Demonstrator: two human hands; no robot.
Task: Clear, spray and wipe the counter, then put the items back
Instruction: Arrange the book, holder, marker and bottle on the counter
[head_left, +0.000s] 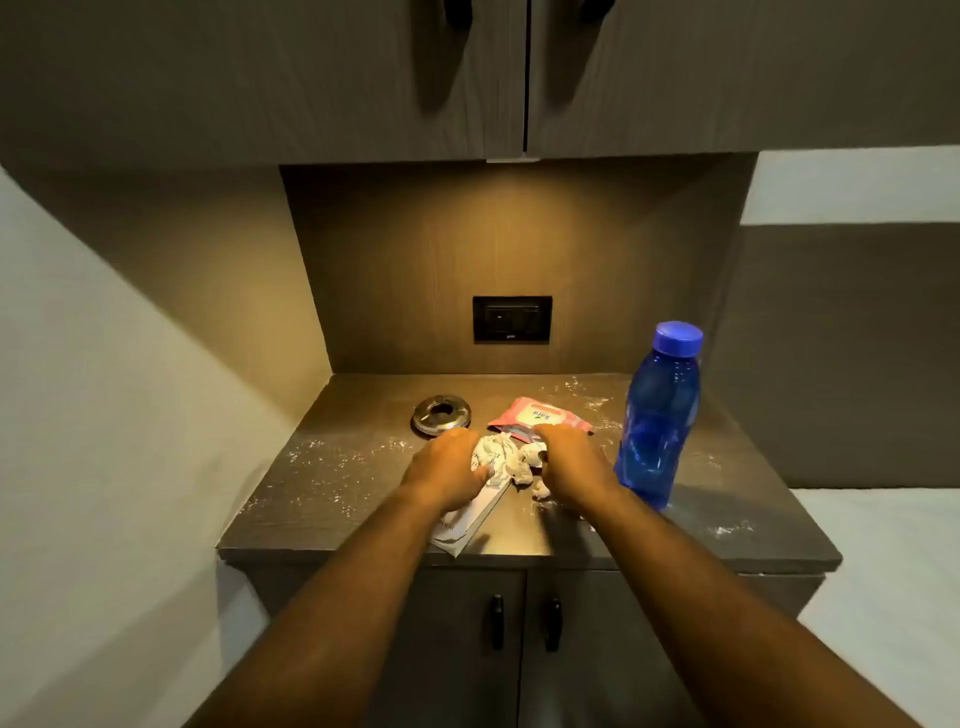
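Note:
On the dark counter (363, 499), dusted with white specks, lie crumpled white papers (506, 460) between my two hands. My left hand (447, 473) is closed on the left part of the crumpled paper, over a flat white booklet (462, 530) that reaches the front edge. My right hand (571, 467) curls over the right side of the paper wads. A pink wipes packet (540, 414) lies just behind my hands. A round metal ashtray (441, 414) sits at the back left. A blue plastic bottle (657, 415) stands upright to the right.
A black wall socket (512, 319) is set in the back panel. Upper cabinet doors (311, 78) hang overhead. Lower cabinet doors with black handles (497, 621) are below the counter. A pale wall closes in the left side.

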